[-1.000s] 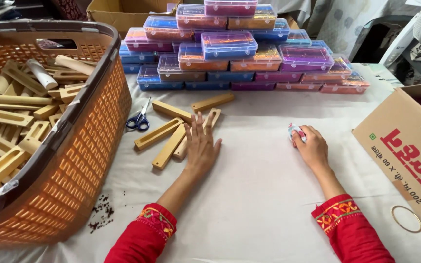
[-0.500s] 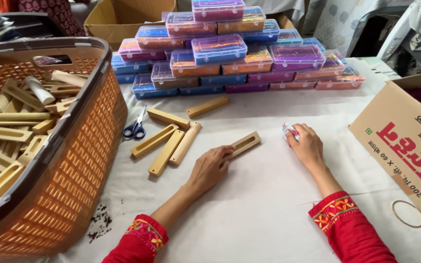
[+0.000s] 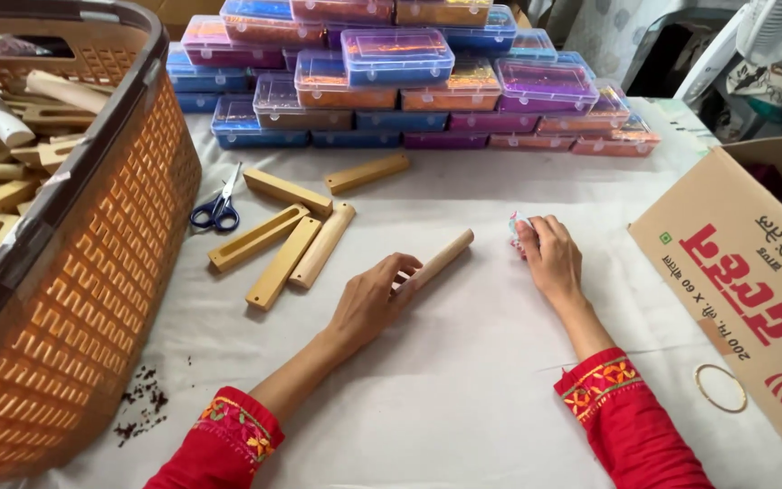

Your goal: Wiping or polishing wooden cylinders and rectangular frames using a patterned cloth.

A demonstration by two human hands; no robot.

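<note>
Near me I see my left hand (image 3: 368, 303) on the desk (image 3: 463, 407), its fingers curled around the near end of a round wooden stick (image 3: 441, 258). The stick lies flat on the white cloth and points away toward my right hand (image 3: 549, 258). The right hand rests on the desk with fingers pressed together, pinching a small crumpled wrapper (image 3: 519, 228). At my right side lies a cardboard box (image 3: 744, 290) with a thin ring (image 3: 720, 388) on it. At my left stands an orange basket (image 3: 110, 272) full of wooden pieces. Further away lie five wooden blocks (image 3: 296, 231), and blue scissors (image 3: 217, 206) just beside them. At the far edge, colourful plastic boxes (image 3: 400, 68) are stacked in rows.
</note>
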